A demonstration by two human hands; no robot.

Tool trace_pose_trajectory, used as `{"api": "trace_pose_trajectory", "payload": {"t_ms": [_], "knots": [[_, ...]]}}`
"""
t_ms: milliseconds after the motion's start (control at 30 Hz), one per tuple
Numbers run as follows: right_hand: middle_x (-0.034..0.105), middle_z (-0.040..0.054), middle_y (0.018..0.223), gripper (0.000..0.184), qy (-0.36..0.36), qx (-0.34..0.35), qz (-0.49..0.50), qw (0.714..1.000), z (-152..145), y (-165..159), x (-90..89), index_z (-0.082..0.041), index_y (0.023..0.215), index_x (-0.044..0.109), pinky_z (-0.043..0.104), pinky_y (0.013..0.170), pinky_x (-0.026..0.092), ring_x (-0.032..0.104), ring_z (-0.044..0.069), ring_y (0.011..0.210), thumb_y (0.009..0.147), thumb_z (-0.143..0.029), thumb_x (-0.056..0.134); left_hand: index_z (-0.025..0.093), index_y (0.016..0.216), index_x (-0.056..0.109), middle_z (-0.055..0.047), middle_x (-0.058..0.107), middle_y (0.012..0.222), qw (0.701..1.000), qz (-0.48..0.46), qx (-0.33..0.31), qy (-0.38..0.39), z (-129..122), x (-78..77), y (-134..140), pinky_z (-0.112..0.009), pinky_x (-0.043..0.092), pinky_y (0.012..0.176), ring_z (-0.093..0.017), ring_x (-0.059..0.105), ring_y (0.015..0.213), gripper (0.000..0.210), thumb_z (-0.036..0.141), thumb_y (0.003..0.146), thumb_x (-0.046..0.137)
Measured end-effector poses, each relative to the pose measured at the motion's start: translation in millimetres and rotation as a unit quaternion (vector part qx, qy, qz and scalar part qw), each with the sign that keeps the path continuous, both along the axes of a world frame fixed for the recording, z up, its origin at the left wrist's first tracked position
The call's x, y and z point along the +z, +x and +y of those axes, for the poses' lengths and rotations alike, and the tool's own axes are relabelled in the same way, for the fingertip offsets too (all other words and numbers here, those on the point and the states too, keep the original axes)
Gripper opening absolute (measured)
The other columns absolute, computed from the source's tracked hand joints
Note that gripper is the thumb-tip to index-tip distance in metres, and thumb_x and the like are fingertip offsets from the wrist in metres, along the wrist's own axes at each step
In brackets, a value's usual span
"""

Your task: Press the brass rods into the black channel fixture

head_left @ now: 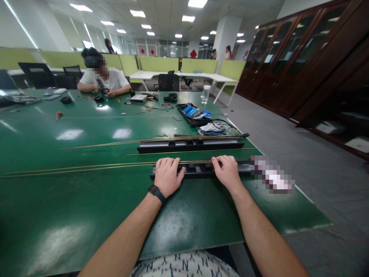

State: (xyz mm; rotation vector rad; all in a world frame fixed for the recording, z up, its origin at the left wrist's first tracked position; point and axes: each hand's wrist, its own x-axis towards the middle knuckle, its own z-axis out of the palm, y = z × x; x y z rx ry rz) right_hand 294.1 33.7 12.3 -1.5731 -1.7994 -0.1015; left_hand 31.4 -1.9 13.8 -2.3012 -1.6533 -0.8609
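A long black rail with a channel and dark fittings inside lies across the green table in front of me. My left hand, with a black watch band at its wrist, grips it near the left end, fingers bent over the far side and thumb inside. Towards its right part, my right hand is curled over the rail, thumb and forefinger close to the far edge. Thin brass-coloured rods run along that far edge beneath my fingers and stretch far to the left. Both hands' fingertips are partly hidden.
Beyond lies a second black rail with more thin rods on it. A black tray of blue items, gloves and a clear cup stand farther back. Across the green table sits a person handling a dark object.
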Motion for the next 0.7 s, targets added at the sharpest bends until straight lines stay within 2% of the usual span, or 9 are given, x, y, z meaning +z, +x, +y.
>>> {"api": "trace_pose_trajectory", "payload": {"t_ms": [200, 700], "knots": [[0.072, 0.0051, 0.086, 0.029, -0.008, 0.01, 0.001, 1.0, -1.5, -1.4, 0.7, -0.023, 0.075, 0.066, 0.038, 0.082, 0.033, 0.053, 0.025, 0.095, 0.096, -0.041, 0.055, 0.021, 0.124, 0.062, -0.011, 0.069, 0.109, 1.0, 0.0, 0.0, 0.002, -0.8, 1.1, 0.1, -0.048, 0.036, 0.102, -0.029, 0.059, 0.11, 0.034, 0.04, 0.097, 0.055], [0.071, 0.005, 0.083, 0.03, -0.006, 0.001, 0.008, 1.0, -1.2, 0.9, 1.2, -0.022, 0.073, 0.065, 0.038, 0.081, 0.031, 0.053, 0.024, 0.094, 0.095, -0.04, 0.056, 0.021, 0.124, 0.062, -0.012, 0.069, 0.11, 1.0, 0.002, 0.002, -0.008, -1.3, 2.3, 0.5, -0.049, 0.036, 0.103, -0.03, 0.058, 0.111, 0.035, 0.041, 0.097, 0.054]]}}
